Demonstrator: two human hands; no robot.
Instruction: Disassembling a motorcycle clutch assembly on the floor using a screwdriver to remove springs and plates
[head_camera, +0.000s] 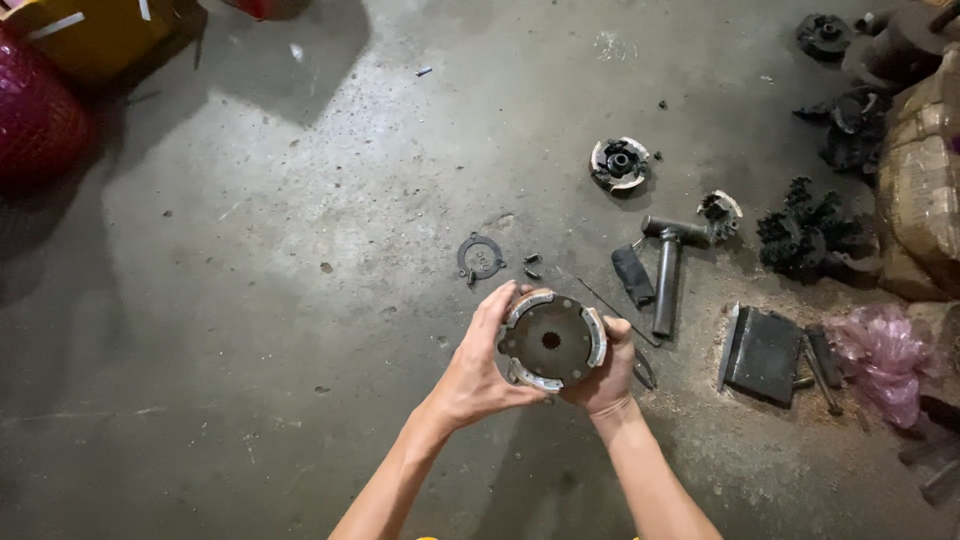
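1. We have a round clutch shoe assembly (551, 341) up in front of us, held above the concrete floor (250, 300), its dark plate with the centre hole facing us and pale curved shoes around the rim.
2. Our left hand (478, 375) grips its left edge, fingers curled over the top rim and thumb under the lower part.
3. Our right hand (608, 375) cups the right and lower side, fingers wrapped behind, thumb pressed on the right shoe.
4. Just above the hands, on the floor, lies a thin flat ring plate (480, 257), and beside it to the right two small pins (532, 265).
5. To the right, a dark T-shaped socket wrench (668, 270) lies with its long shaft pointing toward us; a black strip (632, 275) lies just beside it on the left, and a thin rod (615, 312) runs slantwise below that.
6. Further up, a second clutch shoe assembly (619, 163) sits alone on the floor, and a smaller broken-looking part (720, 212) touches the wrench head.
7. At lower right, a dark rectangular block (762, 353) rests on sawdust-like grit, near a pink plastic bag (885, 355).
8. Far right, black greasy parts (810, 235) are heaped against a wrapped bundle (920, 180).
9. Top left, a red mesh object (35, 110) and a yellow box (95, 35) sit well apart from us.
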